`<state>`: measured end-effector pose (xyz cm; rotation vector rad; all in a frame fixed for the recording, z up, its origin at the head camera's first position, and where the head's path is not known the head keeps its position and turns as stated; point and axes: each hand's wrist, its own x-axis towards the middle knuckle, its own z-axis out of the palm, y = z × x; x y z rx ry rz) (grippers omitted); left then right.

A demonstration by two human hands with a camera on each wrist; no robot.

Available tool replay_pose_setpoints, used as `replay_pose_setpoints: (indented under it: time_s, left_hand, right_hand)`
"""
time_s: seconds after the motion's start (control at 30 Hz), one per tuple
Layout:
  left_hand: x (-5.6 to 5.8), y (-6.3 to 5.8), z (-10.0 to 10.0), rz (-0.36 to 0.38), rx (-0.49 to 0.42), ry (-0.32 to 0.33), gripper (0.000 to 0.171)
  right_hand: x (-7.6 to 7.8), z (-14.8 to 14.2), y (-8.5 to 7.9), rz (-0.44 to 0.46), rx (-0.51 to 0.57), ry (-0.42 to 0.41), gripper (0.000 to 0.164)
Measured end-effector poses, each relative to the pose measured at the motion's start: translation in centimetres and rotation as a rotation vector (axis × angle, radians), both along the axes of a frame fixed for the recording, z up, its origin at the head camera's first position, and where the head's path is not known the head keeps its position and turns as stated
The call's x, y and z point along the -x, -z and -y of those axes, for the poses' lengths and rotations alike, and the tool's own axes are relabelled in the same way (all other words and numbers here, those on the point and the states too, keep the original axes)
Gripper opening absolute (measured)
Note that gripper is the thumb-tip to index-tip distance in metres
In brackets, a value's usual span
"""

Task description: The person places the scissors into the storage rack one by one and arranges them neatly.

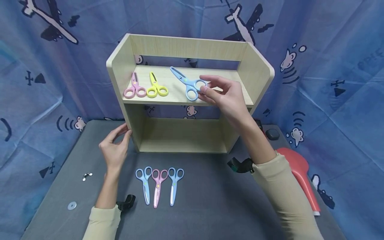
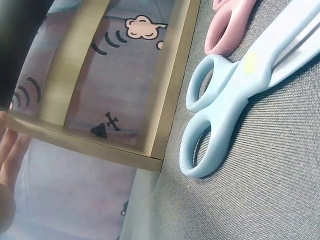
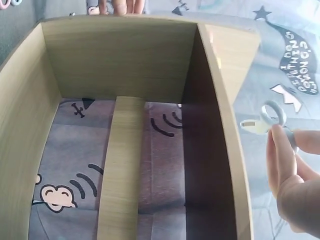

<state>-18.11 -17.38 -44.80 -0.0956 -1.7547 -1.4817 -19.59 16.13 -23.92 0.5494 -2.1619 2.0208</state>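
Note:
Pinched by its handle loops, a pair of light blue scissors (image 1: 186,81) is in my right hand (image 1: 230,96), above the shelf's upper board with its blades pointing up and left. The right wrist view also has these scissors (image 3: 274,114), at the right. On the wooden shelf (image 1: 184,136), pink scissors (image 1: 135,87) and yellow scissors (image 1: 155,87) lean at the left of the upper board. My left hand (image 1: 115,148) touches the outside of the shelf's left panel. Blue scissors (image 1: 145,183), pink scissors (image 1: 158,188) and more blue scissors (image 1: 174,186) lie on the table in front.
A grey cloth covers the table (image 1: 204,200). At the right edge lies a red object with a handle (image 1: 297,170), near a dark round item (image 1: 272,134). A small metal piece (image 1: 87,176) and a round disc (image 1: 72,205) lie left. Printed blue curtains (image 1: 339,83) surround the table.

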Motion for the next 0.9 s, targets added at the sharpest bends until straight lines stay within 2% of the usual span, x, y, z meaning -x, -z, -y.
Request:
replay_pose_setpoints:
  time_s: [0.2, 0.3, 0.4, 0.53, 0.67, 0.9]
  left_hand:
    - [-0.1, -0.1, -0.1, 0.004, -0.013, 0.005, 0.027]
    - [-0.2, -0.1, -0.1, 0.003, -0.018, 0.003, 0.027]
    - [-0.2, -0.1, -0.2, 0.001, -0.019, 0.002, 0.027]
    - [-0.1, 0.0, -0.1, 0.004, -0.025, 0.0, 0.027]
    - [-0.1, 0.0, -0.2, 0.007, -0.021, -0.006, 0.027]
    - [0.0, 0.1, -0.2, 0.006, -0.004, -0.02, 0.027]
  right_hand:
    - [2.5, 1.5, -0.2, 0.059, -0.027, 0.032, 0.039]
    - [3.4, 2.0, -0.1, 0.053, -0.097, 0.063, 0.038]
    - [3.8, 2.4, 0.1, 0.022, -0.195, 0.106, 0.036]
    - [4.0, 2.5, 0.1, 0.015, -0.256, 0.126, 0.037]
    - [4.1, 2.1, -0.2, 0.048, -0.322, 0.112, 0.042]
    - [4.5, 1.2, -0.9, 0.127, -0.458, 0.024, 0.045]
